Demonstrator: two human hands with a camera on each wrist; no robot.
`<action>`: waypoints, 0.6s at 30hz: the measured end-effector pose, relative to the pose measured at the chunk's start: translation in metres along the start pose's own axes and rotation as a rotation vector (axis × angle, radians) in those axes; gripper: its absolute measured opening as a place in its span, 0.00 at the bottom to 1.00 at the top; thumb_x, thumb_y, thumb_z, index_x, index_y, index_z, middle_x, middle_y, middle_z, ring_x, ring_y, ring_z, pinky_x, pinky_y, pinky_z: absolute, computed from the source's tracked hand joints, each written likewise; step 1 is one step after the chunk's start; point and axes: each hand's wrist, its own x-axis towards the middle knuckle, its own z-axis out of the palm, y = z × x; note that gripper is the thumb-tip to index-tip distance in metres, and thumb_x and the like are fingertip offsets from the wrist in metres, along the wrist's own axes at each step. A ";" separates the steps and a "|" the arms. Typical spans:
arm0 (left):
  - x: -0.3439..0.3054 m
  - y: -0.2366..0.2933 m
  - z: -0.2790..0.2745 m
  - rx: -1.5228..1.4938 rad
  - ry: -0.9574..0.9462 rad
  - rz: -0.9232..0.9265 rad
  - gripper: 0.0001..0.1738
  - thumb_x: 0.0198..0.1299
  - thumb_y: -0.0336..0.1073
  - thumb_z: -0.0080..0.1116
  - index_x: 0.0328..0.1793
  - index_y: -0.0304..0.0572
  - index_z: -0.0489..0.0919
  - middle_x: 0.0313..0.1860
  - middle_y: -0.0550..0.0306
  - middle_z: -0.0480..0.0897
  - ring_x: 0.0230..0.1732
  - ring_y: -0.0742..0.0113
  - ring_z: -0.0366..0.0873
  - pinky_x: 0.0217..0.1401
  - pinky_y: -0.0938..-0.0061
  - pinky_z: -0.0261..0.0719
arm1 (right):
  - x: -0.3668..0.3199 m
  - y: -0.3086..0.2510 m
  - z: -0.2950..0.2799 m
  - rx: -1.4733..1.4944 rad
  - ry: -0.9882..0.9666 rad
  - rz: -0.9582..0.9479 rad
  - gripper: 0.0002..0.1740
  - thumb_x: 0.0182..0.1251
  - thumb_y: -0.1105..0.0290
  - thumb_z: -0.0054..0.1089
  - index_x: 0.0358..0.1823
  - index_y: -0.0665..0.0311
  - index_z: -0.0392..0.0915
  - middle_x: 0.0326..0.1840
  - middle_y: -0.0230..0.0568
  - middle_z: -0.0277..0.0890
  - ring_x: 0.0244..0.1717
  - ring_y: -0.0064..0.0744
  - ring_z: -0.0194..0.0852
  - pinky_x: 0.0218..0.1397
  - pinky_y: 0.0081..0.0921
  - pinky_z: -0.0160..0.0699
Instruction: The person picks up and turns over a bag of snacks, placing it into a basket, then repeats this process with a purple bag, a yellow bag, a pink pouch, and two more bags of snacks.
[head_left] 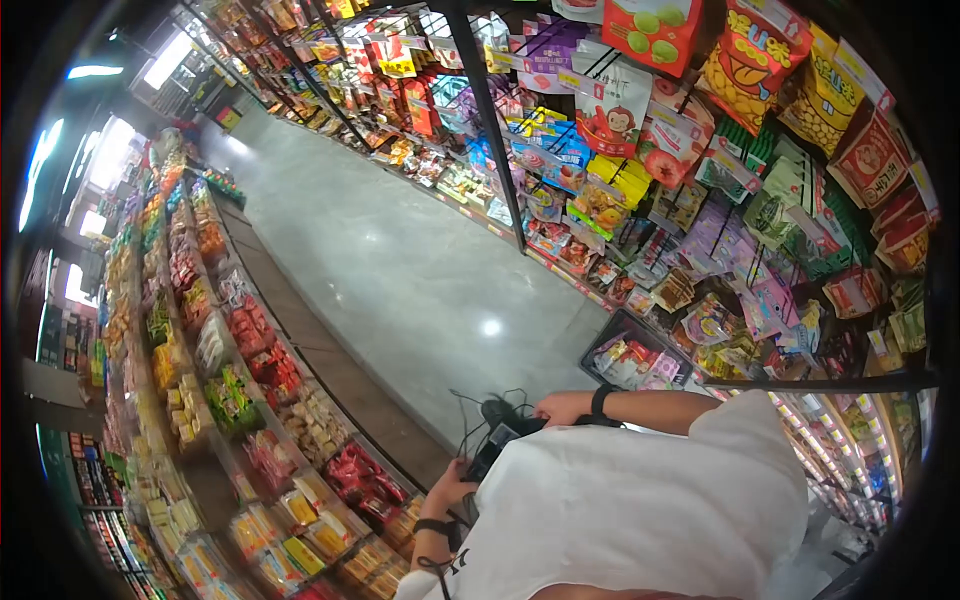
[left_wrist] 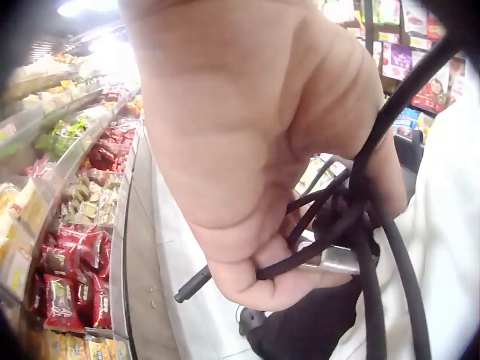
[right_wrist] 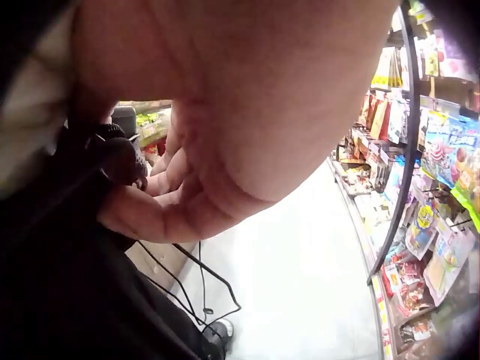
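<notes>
At the front of a white shirt (head_left: 640, 500), both hands are close together around a small black device (head_left: 488, 452). My left hand (head_left: 455, 486) has its fingers curled round black cables (left_wrist: 324, 244), beside a silver metal piece (left_wrist: 330, 259). A cable end (left_wrist: 193, 285) sticks out past those fingers. My right hand (head_left: 565, 406) curls its fingers at a black ribbed piece (right_wrist: 124, 156) by the waist, its thumb side partly hidden. Thin black cables (right_wrist: 206, 281) dangle below that hand.
Bins of packaged snacks (head_left: 265, 360) line the left of the aisle. Hanging snack bags (head_left: 610, 110) fill the rack on the right, with a dark upright post (head_left: 490, 120). A black crate of packets (head_left: 638, 355) sits by the rack's foot. Grey floor (head_left: 380, 260) runs between them.
</notes>
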 end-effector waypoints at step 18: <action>0.039 0.100 -0.237 0.491 0.063 -0.064 0.51 0.50 0.65 0.77 0.62 0.19 0.77 0.46 0.33 0.87 0.47 0.50 0.88 0.42 0.61 0.86 | 0.243 -0.110 -0.120 -0.166 -0.131 0.081 0.25 0.64 0.57 0.64 0.58 0.65 0.85 0.52 0.53 0.87 0.53 0.54 0.85 0.56 0.46 0.81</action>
